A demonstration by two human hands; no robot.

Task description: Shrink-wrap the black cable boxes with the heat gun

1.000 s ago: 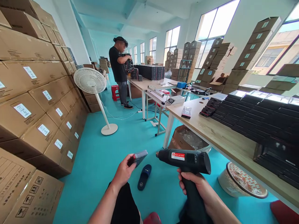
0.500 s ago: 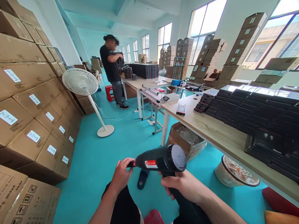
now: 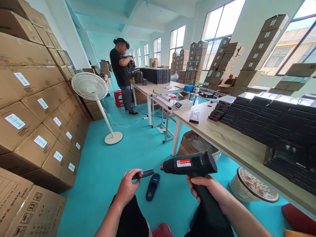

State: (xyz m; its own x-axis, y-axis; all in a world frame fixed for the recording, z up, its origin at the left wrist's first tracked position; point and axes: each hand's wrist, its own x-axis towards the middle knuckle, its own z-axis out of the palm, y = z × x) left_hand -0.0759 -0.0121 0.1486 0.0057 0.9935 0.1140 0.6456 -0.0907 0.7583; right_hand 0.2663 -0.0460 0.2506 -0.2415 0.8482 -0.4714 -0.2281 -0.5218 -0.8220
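My right hand (image 3: 203, 186) is wrapped round the grip of a black heat gun (image 3: 190, 164) with a red and white label. Its metal nozzle points left, toward a small flat black box (image 3: 146, 173) with a red edge. That box is pinched at its left end by my left hand (image 3: 128, 186), its free end jutting right. A short gap separates nozzle and box. Beyond my hands, on the wooden table (image 3: 229, 140), lies a single film-wrapped box (image 3: 194, 117) beside a large stack of similar black boxes (image 3: 271, 115).
Cartons (image 3: 37, 108) are piled along the left. A white standing fan (image 3: 91, 86) is ahead of them. A co-worker (image 3: 120, 72) stands at a farther table. One blue slipper (image 3: 152, 187) lies on the floor, and a waste basket (image 3: 244, 187) stands under the table at right.
The heat gun has moved right, away from the box, and now shows side-on with its nozzle visible. The left hand still holds the box, and more of it shows. The view has shifted slightly.
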